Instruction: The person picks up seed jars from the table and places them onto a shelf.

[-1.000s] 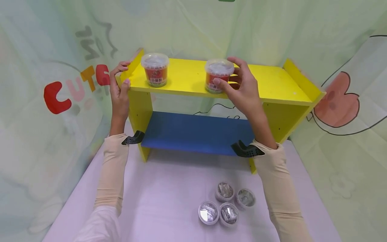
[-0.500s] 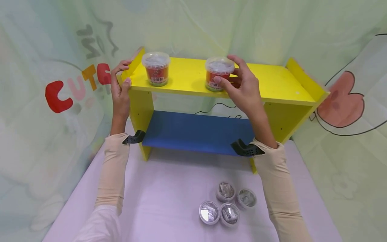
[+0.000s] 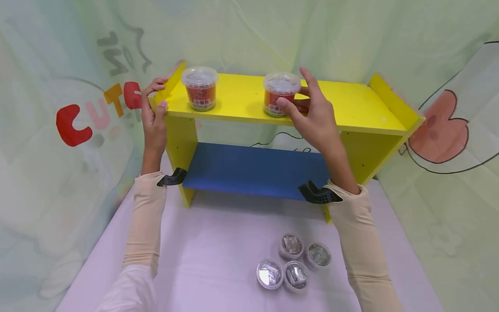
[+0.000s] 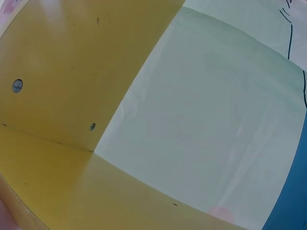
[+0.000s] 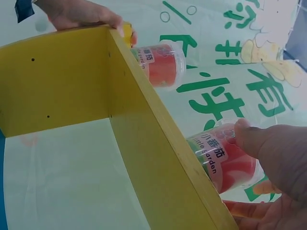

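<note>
Two clear-lidded red cups stand on the top board of a yellow shelf [image 3: 241,97]. My right hand [image 3: 297,96] holds the right cup [image 3: 277,93] near the board's front edge, thumb on its front label and fingers behind it, the index finger raised beside the lid. The right wrist view shows that cup [image 5: 225,160] under my thumb [image 5: 268,148]. The left cup [image 3: 199,89] stands free near the left end. My left hand [image 3: 159,93] grips the shelf's raised left side panel. The left wrist view shows only the shelf's yellow underside [image 4: 62,72].
A blue lower board [image 3: 249,169] sits under the yellow top. Several small foil-lidded tubs [image 3: 292,262] are grouped on the lilac table cover in front. Printed green curtains close in behind and on both sides.
My right index finger has lifted off the right cup's lid and now points up; the thumb stays on the cup. Left hand and left cup have not moved.
</note>
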`<state>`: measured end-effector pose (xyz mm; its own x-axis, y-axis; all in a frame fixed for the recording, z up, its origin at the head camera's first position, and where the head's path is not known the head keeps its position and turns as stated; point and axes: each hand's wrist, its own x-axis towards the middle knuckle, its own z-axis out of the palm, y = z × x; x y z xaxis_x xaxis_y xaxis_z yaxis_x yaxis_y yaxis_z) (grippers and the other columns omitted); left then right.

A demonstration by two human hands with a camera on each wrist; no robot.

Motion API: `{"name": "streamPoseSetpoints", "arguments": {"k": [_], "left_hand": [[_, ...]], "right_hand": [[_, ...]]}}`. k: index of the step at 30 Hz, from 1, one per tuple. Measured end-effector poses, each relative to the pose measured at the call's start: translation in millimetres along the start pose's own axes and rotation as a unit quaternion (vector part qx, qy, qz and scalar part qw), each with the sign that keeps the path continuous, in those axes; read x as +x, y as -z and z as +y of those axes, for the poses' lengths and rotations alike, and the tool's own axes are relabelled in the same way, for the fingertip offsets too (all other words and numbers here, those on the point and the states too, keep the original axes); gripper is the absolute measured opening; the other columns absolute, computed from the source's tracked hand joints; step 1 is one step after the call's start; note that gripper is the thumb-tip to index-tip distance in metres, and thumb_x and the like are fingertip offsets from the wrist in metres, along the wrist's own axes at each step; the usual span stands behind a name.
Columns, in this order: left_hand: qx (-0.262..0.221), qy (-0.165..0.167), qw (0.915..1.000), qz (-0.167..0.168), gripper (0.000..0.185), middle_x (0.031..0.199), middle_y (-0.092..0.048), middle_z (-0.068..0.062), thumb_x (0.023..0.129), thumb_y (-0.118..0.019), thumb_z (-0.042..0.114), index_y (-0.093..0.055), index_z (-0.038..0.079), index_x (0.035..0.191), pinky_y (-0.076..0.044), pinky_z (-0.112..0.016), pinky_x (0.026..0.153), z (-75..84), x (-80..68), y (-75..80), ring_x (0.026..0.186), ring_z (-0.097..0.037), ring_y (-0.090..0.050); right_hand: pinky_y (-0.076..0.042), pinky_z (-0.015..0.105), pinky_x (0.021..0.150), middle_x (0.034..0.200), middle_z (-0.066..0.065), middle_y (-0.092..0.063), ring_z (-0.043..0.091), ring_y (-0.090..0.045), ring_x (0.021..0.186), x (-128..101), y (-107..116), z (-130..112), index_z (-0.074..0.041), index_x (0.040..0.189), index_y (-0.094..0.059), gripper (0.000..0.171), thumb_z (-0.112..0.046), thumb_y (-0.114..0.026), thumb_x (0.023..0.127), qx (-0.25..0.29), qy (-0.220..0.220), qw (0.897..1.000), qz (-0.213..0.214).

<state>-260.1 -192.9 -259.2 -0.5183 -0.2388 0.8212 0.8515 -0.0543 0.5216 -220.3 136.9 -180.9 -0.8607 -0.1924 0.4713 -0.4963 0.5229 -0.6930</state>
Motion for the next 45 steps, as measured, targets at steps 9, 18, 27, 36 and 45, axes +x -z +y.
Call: {"name": "streamPoseSetpoints", "arguments": {"k": [9,18,27,36,45], "left_hand": [[-0.010,-0.001,0.9999,0.001,0.028,0.132,-0.049,-0.011,0.089,-0.045,0.005,-0.050,0.009,0.117,-0.037,-0.037,0.114,6.8,2.6,-3.8,0.133,-0.030,-0.039],[0.010,0.004,0.9999,-0.005,0.028,0.134,-0.049,-0.012,0.090,-0.044,0.006,-0.051,0.011,0.117,-0.036,-0.035,0.114,3.5,-0.3,-3.1,0.134,-0.026,-0.040],[0.004,0.002,1.0000,-0.005,0.029,0.135,-0.048,-0.013,0.090,-0.045,0.006,-0.050,0.012,0.118,-0.039,-0.035,0.113,-10.7,1.4,1.7,0.134,-0.030,-0.039],[-0.004,-0.003,1.0000,0.006,0.030,0.133,-0.050,-0.010,0.089,-0.045,0.005,-0.050,0.010,0.118,-0.039,-0.035,0.112,-17.3,5.3,9.2,0.132,-0.028,-0.041],[-0.010,0.003,0.9999,0.004,0.029,0.134,-0.049,-0.012,0.089,-0.045,0.006,-0.051,0.011,0.117,-0.042,-0.033,0.110,-12.2,6.8,8.2,0.133,-0.028,-0.041]], "right_hand": [[-0.044,0.043,0.108,0.141,0.017,-0.050,0.030,-0.056,0.127,-17.8,5.4,4.4,-0.011,0.153,-0.026,0.073,-0.032,-0.062,0.094,-0.058,0.018,0.998,0.020],[-0.037,0.047,0.112,0.134,0.019,-0.056,0.033,-0.047,0.128,-46.5,-1.9,24.4,-0.003,0.148,-0.036,0.065,-0.023,-0.064,0.093,-0.166,0.082,0.980,0.072],[-0.034,0.044,0.116,0.134,0.019,-0.056,0.032,-0.046,0.134,-70.3,-6.2,39.9,0.001,0.137,-0.049,0.053,-0.014,-0.068,0.090,-0.180,0.178,0.958,0.134],[-0.043,0.019,0.104,0.130,0.018,-0.059,0.030,-0.058,0.117,-92.0,-16.4,54.3,0.002,0.130,-0.057,0.045,-0.006,-0.069,0.087,-0.110,0.262,0.951,0.123],[-0.048,0.013,0.083,0.122,0.012,-0.063,0.021,-0.063,0.097,-124.7,-33.9,87.0,-0.002,0.121,-0.063,0.041,-0.002,-0.072,0.082,-0.097,0.218,0.971,0.001]]}}
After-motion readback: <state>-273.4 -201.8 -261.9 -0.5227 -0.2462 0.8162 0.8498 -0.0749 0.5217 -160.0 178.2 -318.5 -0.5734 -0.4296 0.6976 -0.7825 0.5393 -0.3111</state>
